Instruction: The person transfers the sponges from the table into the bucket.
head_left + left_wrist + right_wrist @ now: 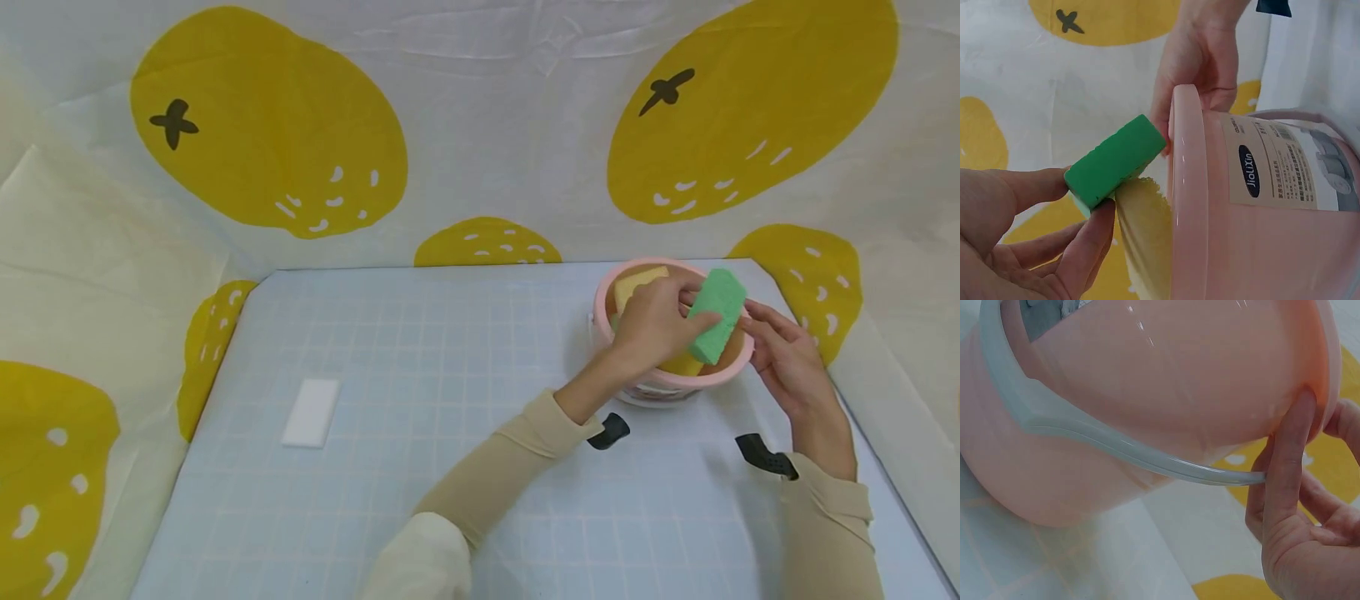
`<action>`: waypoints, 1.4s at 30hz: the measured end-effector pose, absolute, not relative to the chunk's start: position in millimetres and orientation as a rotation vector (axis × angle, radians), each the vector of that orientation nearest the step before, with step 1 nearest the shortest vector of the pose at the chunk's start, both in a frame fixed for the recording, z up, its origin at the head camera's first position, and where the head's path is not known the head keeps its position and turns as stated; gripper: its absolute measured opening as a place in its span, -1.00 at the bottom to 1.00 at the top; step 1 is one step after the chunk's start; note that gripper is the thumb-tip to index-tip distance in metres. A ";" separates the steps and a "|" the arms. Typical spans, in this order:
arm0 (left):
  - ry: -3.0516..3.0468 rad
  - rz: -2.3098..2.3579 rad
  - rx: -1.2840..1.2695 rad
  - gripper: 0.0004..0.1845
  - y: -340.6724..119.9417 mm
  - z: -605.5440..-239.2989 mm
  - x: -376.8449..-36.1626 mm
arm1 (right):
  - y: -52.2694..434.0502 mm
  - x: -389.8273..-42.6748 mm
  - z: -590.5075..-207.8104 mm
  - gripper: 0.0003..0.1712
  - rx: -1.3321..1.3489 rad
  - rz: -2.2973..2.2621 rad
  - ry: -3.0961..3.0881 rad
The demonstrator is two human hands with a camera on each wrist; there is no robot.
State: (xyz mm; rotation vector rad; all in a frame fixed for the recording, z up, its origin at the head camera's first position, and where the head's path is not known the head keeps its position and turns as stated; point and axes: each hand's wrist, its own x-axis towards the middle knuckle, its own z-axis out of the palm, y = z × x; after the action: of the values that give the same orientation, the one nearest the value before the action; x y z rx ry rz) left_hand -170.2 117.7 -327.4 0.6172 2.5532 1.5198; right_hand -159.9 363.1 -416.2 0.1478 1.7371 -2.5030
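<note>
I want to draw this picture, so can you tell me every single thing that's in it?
Green sponge: one, green, pinched over the bucket.
Bucket: one, pink with a label, far right of the mat.
Yellow sponges: at least one, yellow, inside the bucket.
White block: one, white, flat on the mat's left.
Mat: one, pale blue grid.
Cloth: white with yellow fruit, behind.
Left hand: grips the green sponge.
Right hand: fingers on the bucket's rim.

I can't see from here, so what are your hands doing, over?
Left hand pinches green sponge over the pink bucket. Right hand steadies the bucket's rim, fingers straight. Yellow sponge inside. White sponge lies apart. Nothing blocking.
</note>
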 end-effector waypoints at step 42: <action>2.945 1.373 0.615 -0.80 87.0 -349.5 -167.7 | 363.4 -159.5 -416.8 -0.60 0.193 -2.497 1.741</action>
State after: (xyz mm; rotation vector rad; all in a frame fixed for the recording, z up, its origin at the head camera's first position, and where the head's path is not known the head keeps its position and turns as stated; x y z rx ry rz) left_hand -167.7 87.0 -349.5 0.6152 2.9449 1.3730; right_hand -159.5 363.4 -416.8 0.1929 1.7408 -2.4974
